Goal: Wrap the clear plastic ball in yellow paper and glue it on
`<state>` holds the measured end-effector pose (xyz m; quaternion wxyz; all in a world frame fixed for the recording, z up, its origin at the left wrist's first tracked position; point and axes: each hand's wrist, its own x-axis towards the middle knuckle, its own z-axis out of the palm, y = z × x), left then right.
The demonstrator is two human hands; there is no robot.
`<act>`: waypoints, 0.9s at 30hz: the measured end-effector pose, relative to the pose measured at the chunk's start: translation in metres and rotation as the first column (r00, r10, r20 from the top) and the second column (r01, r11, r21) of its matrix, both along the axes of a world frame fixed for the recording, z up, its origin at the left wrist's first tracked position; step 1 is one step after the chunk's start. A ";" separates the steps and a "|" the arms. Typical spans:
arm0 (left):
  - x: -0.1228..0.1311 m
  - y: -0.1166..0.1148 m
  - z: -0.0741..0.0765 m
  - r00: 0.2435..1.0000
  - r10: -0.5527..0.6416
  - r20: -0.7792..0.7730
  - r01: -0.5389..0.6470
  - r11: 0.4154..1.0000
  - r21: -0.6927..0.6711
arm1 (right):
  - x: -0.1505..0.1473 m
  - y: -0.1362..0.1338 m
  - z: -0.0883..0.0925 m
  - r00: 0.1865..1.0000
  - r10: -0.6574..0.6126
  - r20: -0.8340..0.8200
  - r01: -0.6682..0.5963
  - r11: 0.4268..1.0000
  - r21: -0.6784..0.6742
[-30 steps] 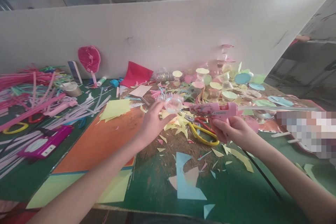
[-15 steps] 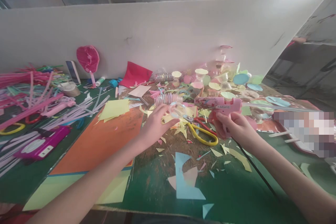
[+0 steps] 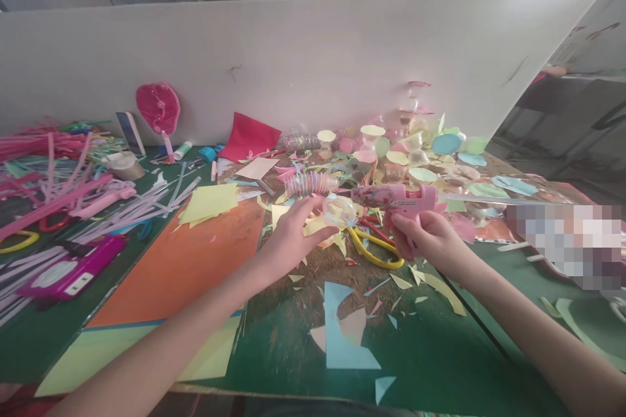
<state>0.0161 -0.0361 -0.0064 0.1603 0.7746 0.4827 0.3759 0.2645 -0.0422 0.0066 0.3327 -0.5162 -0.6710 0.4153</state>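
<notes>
My left hand [image 3: 297, 233] pinches a small clear plastic cup [image 3: 341, 210] between thumb and fingers, its round face turned partly toward me. My right hand [image 3: 428, 238] is wrapped round the handle of a pink hot glue gun [image 3: 411, 198], a long clear glue stick [image 3: 472, 199] coming out of its back. The gun points left, its nozzle just above and beside the cup; I cannot tell if they touch. Yellow-handled scissors [image 3: 376, 257] lie beneath, between my hands. Behind the cup lies a stack of clear cups [image 3: 310, 184].
Several paper-topped cups [image 3: 372, 137] stand by the grey partition [image 3: 293, 65]. Orange paper [image 3: 180, 260], a magenta power strip [image 3: 75, 270] and pink strips [image 3: 53, 150] lie left. Blue paper scraps [image 3: 337, 332] lie in front. A black cord [image 3: 474, 316] trails from the gun.
The glue gun has moved left, closer to the cup. The cup has shifted slightly right and down and turned a little in my left hand.
</notes>
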 end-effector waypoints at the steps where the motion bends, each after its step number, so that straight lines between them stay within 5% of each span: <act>1: 0.000 0.000 0.001 1.000 -0.004 -0.001 0.004 1.000 0.004 | 0.000 0.000 0.000 1.000 -0.003 0.009 0.003 1.000 0.000; 27: -0.002 0.000 -0.003 0.998 -0.053 -0.043 0.055 0.997 0.048 | 0.000 0.002 -0.002 0.999 0.015 0.031 -0.015 1.000 0.005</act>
